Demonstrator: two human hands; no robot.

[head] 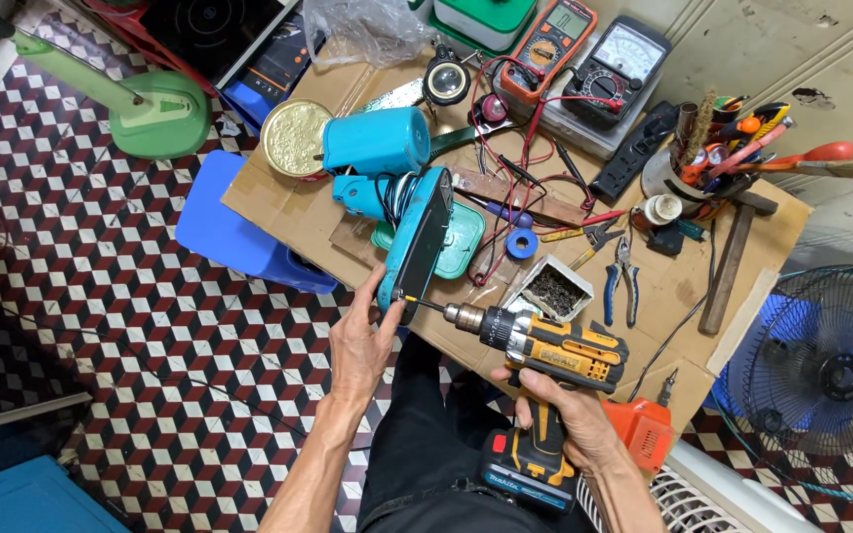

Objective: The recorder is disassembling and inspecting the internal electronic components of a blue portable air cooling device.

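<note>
My right hand (565, 415) grips the handle of a yellow and black cordless drill (545, 345). Its bit points left into the near edge of a teal plastic casing (417, 242) standing on edge on a cardboard-covered work surface (288, 212). My left hand (362, 341) steadies the lower end of that casing, thumb and fingers on either side. Behind the casing lie a teal cylindrical motor housing (377, 140) and a smaller teal part (359, 195) with black wires.
A small box of screws (552, 291), blue-handled pliers (620, 281), a hammer (733, 257), a cup of tools (713, 163), two multimeters (584, 54), a gold round lid (293, 138), a green lamp base (155, 114), a blue stool (234, 237) and a fan (831, 380) surround the work.
</note>
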